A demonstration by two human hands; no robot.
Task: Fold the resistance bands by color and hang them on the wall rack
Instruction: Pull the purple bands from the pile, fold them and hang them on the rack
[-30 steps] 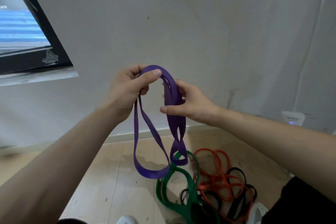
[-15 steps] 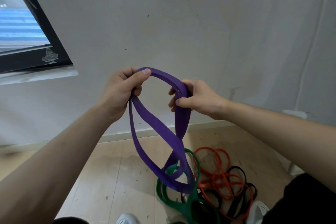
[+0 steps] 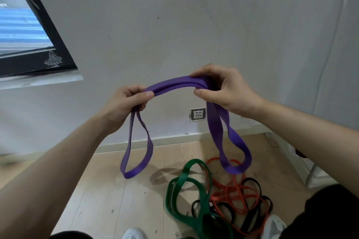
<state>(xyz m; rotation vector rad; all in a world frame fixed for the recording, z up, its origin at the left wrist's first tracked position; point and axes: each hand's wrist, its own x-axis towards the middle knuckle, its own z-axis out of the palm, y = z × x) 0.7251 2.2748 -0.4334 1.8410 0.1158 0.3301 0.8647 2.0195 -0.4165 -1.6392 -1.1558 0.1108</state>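
Purple band (image 3: 174,85) hangs above tangled bands (image 3: 229,197) on wooden floor (image 3: 116,200).

Purple band (image 3: 174,85); green band (image 3: 185,190), orange band (image 3: 231,196), black band (image 3: 252,182); pale wood floor (image 3: 116,190).

- A pale grey wall (image 3: 174,15) fills the far side, flecked with small dark specks and faint scuffs.
- A window (image 3: 17,23) sits at the far left in a slanting black frame (image 3: 58,44); blue stripes show through the glass.
- A light sill (image 3: 38,81) runs below the frame.
- A white wall socket (image 3: 197,114) is set low on the wall, just above the skirting board (image 3: 165,138).
- The floor (image 3: 116,190) is pale wooden planks with scattered dark marks.
- Soft, even daylight; shadows on the floor are faint.
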